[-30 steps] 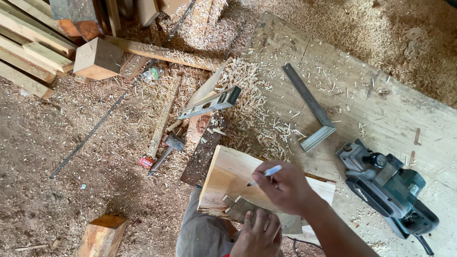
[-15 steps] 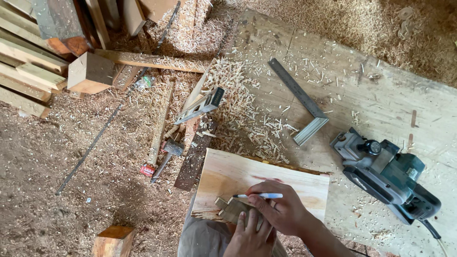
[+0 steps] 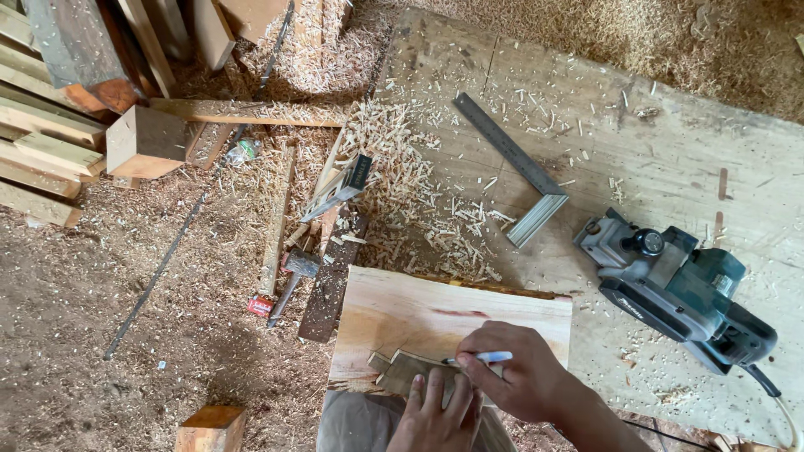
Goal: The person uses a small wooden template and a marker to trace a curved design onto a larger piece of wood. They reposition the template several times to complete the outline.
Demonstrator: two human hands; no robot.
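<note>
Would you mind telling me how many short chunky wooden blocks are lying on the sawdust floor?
2. One wooden block lies at the upper left beside the stacked lumber; the other block sits at the bottom edge, left of the person's knee. Shavings or lumber may hide more.

Even, soft daylight; no hard glare. Source direction cannot be fixed. Short, diffuse shadows sit beside the right hand (image 3: 511, 377) on the pale flat wooden board (image 3: 419, 314). A darker shadow patch lies left of the hands on the sawdust-covered floor (image 3: 209, 351). Focus sharp across the frame; shavings above the hands are crisp. Slight wide-angle stretch at the edges. No motion blur.
</note>
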